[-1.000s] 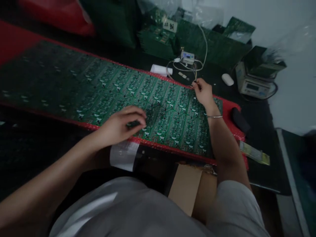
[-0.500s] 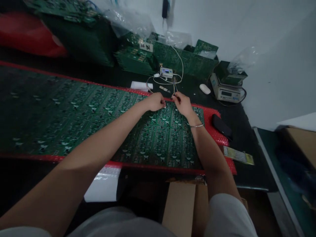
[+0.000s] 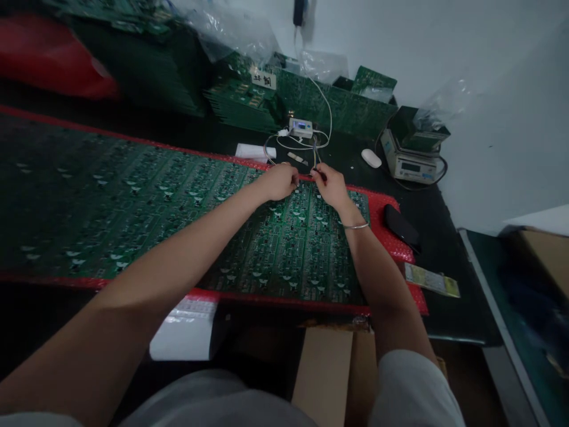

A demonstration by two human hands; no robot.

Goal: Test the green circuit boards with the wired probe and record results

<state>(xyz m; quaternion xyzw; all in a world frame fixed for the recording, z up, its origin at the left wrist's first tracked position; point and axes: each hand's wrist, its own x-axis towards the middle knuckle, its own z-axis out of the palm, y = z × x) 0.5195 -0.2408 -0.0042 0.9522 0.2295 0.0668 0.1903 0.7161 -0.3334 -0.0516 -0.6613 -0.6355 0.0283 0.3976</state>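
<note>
Long green circuit board panels (image 3: 284,249) lie side by side on red bubble wrap. Over the far edge of the right-hand panels is my left hand (image 3: 281,181), its fingers pinched together; what they hold is hidden. A thin wire loops down behind this hand from a small white device (image 3: 301,127) with a lit screen. My right hand (image 3: 331,185), just to the right, is closed on a bundle of thin wires (image 3: 316,155) that runs down from the same device. Something small and dark shows at its fingertips, too small to name.
Behind the panels stand stacked circuit boards (image 3: 240,107) and plastic bags. A white mouse (image 3: 371,158), a scale (image 3: 411,166), a black phone-like object (image 3: 401,226) and a yellowish strip (image 3: 432,280) are at the right. A cardboard box (image 3: 324,373) stands below the table edge.
The view has shifted very slightly. Both hands stay at the far edge of the panels, with the left fingers a touch higher; the right hand keeps its grip on the wires.
</note>
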